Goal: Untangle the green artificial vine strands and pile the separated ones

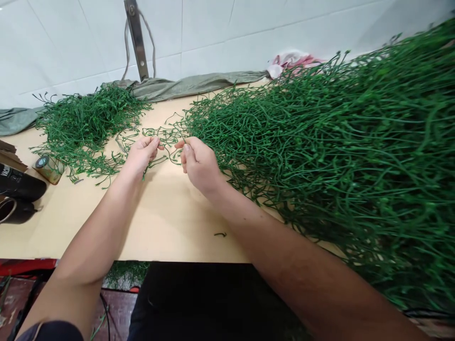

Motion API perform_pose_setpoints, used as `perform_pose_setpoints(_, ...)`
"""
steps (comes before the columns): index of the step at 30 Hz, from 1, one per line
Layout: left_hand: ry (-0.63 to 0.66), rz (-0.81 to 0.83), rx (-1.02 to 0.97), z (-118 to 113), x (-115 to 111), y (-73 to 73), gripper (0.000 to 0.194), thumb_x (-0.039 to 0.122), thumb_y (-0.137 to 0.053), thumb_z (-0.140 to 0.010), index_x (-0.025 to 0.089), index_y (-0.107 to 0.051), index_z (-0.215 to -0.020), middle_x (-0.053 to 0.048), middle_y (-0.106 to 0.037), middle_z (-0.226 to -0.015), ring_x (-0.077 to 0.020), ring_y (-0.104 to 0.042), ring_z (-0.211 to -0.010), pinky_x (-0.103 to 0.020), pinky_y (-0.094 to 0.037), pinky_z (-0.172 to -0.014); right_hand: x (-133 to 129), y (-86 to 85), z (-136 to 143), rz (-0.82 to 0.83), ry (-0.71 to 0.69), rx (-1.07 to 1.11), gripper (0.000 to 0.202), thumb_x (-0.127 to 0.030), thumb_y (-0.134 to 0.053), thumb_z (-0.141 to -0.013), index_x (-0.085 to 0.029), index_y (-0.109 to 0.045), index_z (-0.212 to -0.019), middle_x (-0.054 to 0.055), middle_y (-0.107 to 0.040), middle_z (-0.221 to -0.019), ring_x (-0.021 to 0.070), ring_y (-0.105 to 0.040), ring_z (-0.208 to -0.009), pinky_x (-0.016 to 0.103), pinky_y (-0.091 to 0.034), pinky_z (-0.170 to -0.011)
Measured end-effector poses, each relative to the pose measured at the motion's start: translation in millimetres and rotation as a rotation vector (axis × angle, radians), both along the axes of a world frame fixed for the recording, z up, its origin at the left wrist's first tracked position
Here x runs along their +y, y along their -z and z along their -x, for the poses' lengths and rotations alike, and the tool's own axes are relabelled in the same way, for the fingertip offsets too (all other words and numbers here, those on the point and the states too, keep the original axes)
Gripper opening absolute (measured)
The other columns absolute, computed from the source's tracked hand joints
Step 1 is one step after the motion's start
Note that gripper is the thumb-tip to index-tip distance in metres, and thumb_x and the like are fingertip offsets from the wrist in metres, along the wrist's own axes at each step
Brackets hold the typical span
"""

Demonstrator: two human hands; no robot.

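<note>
Both of my hands are over the middle of the pale table, a short gap apart. My left hand [145,152] is closed, thumb against fingers, on thin green stems; a bit of stem shows below it. My right hand [196,160] pinches a green stem between thumb and forefinger. Loose stems [172,135] lie just behind and between the hands. To the right spreads a very large heap of long green stems [320,128]. At the back left sits a smaller heap of green stems [92,116] with knobbed tips.
At the left edge are a black bottle [21,183], a dark mug [16,210] and a small jar [48,168]. A grey-green cloth [199,85] runs along the wall, with a pink and white cloth [295,61] beside it. A metal bar [137,40] stands behind.
</note>
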State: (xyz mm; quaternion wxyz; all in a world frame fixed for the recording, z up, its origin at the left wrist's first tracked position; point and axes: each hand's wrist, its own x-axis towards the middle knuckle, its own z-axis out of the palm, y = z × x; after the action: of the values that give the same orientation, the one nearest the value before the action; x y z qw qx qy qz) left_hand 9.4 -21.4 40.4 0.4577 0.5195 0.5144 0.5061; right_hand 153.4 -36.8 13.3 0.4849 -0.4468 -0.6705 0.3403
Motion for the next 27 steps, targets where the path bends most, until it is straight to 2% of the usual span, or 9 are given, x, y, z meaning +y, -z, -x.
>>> perform_pose_setpoints(5,-0.002,0.006,-0.013,-0.6,-0.3,-0.4,0.028,0.026,-0.059,-0.08,0.012,-0.05,-0.057,0.006,-0.036,-0.043,-0.0007,-0.023,-0.038,-0.018,-0.017,-0.041,1.9,-4.8,-4.9,-0.04,0.102,-0.024,0.025,-0.022,-0.03,-0.089,-0.017,-0.047,-0.108,-0.003,-0.05,-0.062,0.0118,-0.051,-0.056,0.026,-0.04,-0.061)
perform_pose_setpoints(7,0.0,-0.004,-0.008,-0.4,-1.2,-1.0,0.028,0.025,-0.058,-0.08,0.012,-0.049,-0.058,0.007,-0.034,-0.042,-0.0009,-0.023,-0.038,-0.017,-0.017,-0.041,6.4,-3.3,-7.9,-0.02,0.062,-0.082,0.024,-0.02,-0.032,-0.088,-0.017,-0.049,-0.104,-0.003,-0.049,-0.058,0.0115,-0.05,-0.053,0.026,-0.04,-0.06)
perform_pose_setpoints(13,-0.089,-0.055,0.053,6.7,5.6,6.0,0.028,0.017,-0.051,-0.083,0.013,-0.048,-0.056,0.008,-0.028,-0.04,-0.0019,-0.021,-0.037,-0.017,-0.016,-0.041,-0.2,-6.8,-5.5,0.194,-0.445,-0.222,0.017,-0.014,-0.033,-0.085,-0.018,-0.046,-0.077,-0.005,-0.046,-0.045,0.0099,-0.049,-0.048,0.022,-0.037,-0.055)
perform_pose_setpoints(15,-0.167,-0.023,0.091,14.2,14.7,11.7,0.028,0.015,-0.05,-0.083,0.013,-0.047,-0.056,0.007,-0.032,-0.042,-0.0018,-0.023,-0.038,-0.018,-0.015,-0.041,-14.4,-15.4,-1.9,0.177,-0.59,-0.23,0.018,-0.014,-0.031,-0.087,-0.018,-0.043,-0.073,-0.006,-0.046,-0.047,0.0084,-0.047,-0.048,0.02,-0.037,-0.056)
perform_pose_setpoints(18,-0.411,0.026,0.079,28.0,27.1,18.4,0.029,0.013,-0.041,-0.086,0.015,-0.04,-0.057,0.007,-0.036,-0.046,-0.0022,-0.021,-0.037,-0.019,-0.015,-0.041,-36.1,-27.8,2.9,0.114,-0.889,-0.221,0.018,-0.014,-0.033,-0.086,-0.017,-0.044,-0.072,-0.004,-0.048,-0.055,0.0069,-0.048,-0.053,0.019,-0.038,-0.059)
perform_pose_setpoints(20,-0.456,-0.003,0.098,33.4,29.1,19.9,0.029,0.015,-0.04,-0.087,0.016,-0.04,-0.058,0.007,-0.035,-0.047,-0.0031,-0.022,-0.038,-0.02,-0.017,-0.041,-40.7,-30.7,4.5,0.062,-0.98,-0.191,0.016,-0.011,-0.035,-0.083,-0.017,-0.048,-0.076,-0.004,-0.048,-0.06,0.007,-0.048,-0.056,0.019,-0.039,-0.06)
perform_pose_setpoints(22,-0.394,-0.063,0.16,31.9,25.4,18.7,0.028,0.017,-0.043,-0.086,0.016,-0.042,-0.058,0.006,-0.035,-0.047,-0.004,-0.024,-0.04,-0.02,-0.02,-0.043,-31.8,-27.7,2.0,-0.005,-0.816,-0.177,0.017,-0.011,-0.035,-0.082,-0.016,-0.051,-0.081,-0.003,-0.047,-0.059,0.0082,-0.047,-0.057,0.021,-0.039,-0.06)
perform_pose_setpoints(25,-0.245,-0.093,0.26,18.5,16.0,13.4,0.028,0.017,-0.045,-0.084,0.016,-0.044,-0.057,0.005,-0.035,-0.046,-0.0053,-0.026,-0.043,-0.021,-0.022,-0.045,0.8,-16.1,-14.7,-0.074,-0.242,-0.176,0.023,-0.016,-0.034,-0.085,-0.015,-0.056,-0.09,0.001,-0.05,-0.063,0.0133,-0.05,-0.064,0.029,-0.043,-0.069)
perform_pose_setpoints(27,-0.161,-0.099,0.331,8.6,10.6,9.2,0.027,0.018,-0.044,-0.084,0.016,-0.046,-0.057,0.005,-0.036,-0.046,-0.0063,-0.028,-0.044,-0.021,-0.023,-0.047,23.3,-8.3,-32.0,-0.08,0.153,-0.186,0.028,-0.019,-0.032,-0.087,-0.013,-0.056,-0.1,0.007,-0.055,-0.076,0.0191,-0.054,-0.079,0.038,-0.043,-0.079)
